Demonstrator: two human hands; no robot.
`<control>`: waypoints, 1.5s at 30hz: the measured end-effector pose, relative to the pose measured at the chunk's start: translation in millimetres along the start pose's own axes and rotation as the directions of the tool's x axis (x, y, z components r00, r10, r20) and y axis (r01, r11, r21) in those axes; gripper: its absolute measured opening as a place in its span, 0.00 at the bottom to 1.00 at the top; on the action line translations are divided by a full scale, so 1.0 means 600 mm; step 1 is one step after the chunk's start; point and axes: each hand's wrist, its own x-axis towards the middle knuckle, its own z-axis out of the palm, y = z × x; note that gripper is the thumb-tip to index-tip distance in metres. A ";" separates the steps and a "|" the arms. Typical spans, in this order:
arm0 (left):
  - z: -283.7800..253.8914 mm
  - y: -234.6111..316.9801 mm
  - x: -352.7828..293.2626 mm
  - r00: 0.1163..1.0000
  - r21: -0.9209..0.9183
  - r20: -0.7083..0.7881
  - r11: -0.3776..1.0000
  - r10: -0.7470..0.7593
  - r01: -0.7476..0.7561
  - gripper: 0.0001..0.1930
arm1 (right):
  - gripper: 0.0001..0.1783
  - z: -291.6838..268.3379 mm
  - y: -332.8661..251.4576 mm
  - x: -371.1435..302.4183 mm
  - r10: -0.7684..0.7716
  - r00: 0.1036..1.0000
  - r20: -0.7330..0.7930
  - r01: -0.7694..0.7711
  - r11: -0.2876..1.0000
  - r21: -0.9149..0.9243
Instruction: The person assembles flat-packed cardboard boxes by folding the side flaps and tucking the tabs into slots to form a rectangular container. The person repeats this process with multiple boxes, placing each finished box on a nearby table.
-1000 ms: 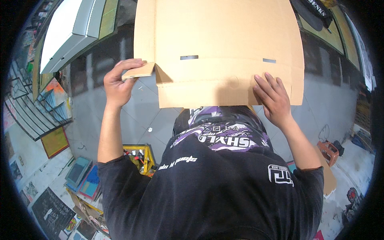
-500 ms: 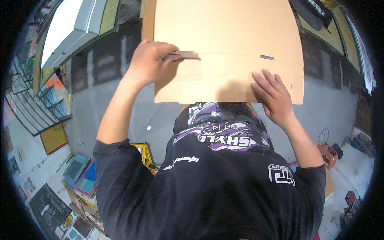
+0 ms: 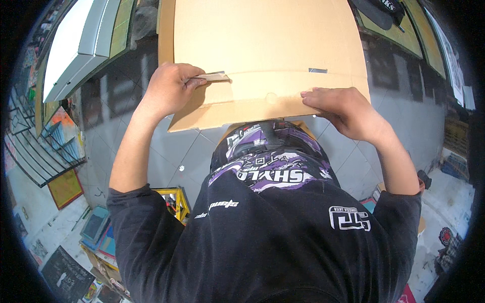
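Note:
A large tan cardboard sheet (image 3: 268,45) stretches away in front of me. Its near strip bends along a crease, and a small slot (image 3: 318,70) is cut through at the right. My left hand (image 3: 174,87) pinches a thin folded cardboard flap (image 3: 218,77) between thumb and fingers, by the left end of the crease. A dark slot shows just behind that flap. My right hand (image 3: 348,110) grips the sheet's near right edge, fingers lying together on top; the thumb is hidden.
A white box (image 3: 76,43) stands at the far left, and a dark cap (image 3: 379,12) lies at the far right. Grey floor tiles (image 3: 166,146) show below the sheet. Framed screens (image 3: 65,189) and a yellow frame (image 3: 183,202) are to the left.
My right hand has gone from lying spread on the sheet to gripping its near edge, and the near strip now bends. My left hand still pinches the flap, which has tilted.

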 end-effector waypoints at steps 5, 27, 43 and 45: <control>-0.015 0.011 0.015 0.993 0.111 0.118 0.994 -0.010 -0.004 0.07 | 0.16 -0.031 0.038 0.030 -0.003 0.989 0.147 -0.020 0.987 0.157; -0.104 -0.037 0.113 0.902 -0.218 0.349 0.914 -0.255 0.343 0.11 | 0.18 -0.165 0.104 0.130 -0.071 0.962 0.264 -0.034 0.927 0.373; -0.106 -0.080 0.162 0.807 -0.481 0.587 0.829 0.061 0.287 0.33 | 0.15 -0.186 0.121 0.178 0.128 0.856 0.501 -0.316 0.896 0.312; -0.105 -0.102 0.147 0.849 -0.702 0.486 0.671 0.207 0.239 0.38 | 0.14 -0.185 0.111 0.170 0.168 0.861 0.481 -0.352 0.879 0.322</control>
